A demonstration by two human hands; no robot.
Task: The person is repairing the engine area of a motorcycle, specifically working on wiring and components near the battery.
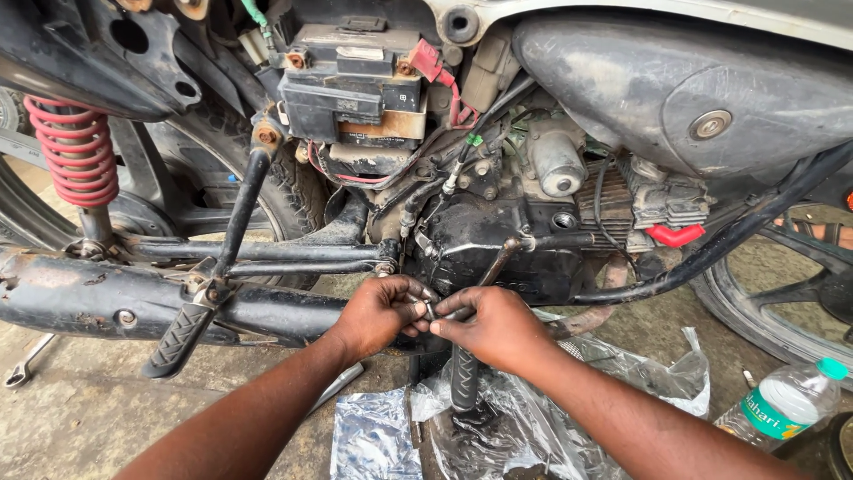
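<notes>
Pinching a small metal part (429, 310) between their fingertips, both hands are meeting just below the black engine case (484, 244) of a motorcycle standing on the concrete floor (80, 418). The left hand (380, 313) is curling its fingers around the part from one side, and the right hand (493, 327) is gripping it from the other, thumb and forefinger closed on it (the part is too small and too covered to tell what kind it is). The part is sitting right at the lower end of the kick lever (498, 262), which is slanting down from the engine case. Behind the left forearm the dusty exhaust pipe (133, 307) is running along toward the left edge of the floor, with a folded footrest (182, 336) hanging in front of it. A red spring (75, 151) is standing upright at far left. Crumpled clear plastic bags (533, 418) are lying on the floor under the right forearm, a plastic bottle (782, 404) with a green cap is lying near the right edge, and a wrench (25, 364) is resting near the left edge.
</notes>
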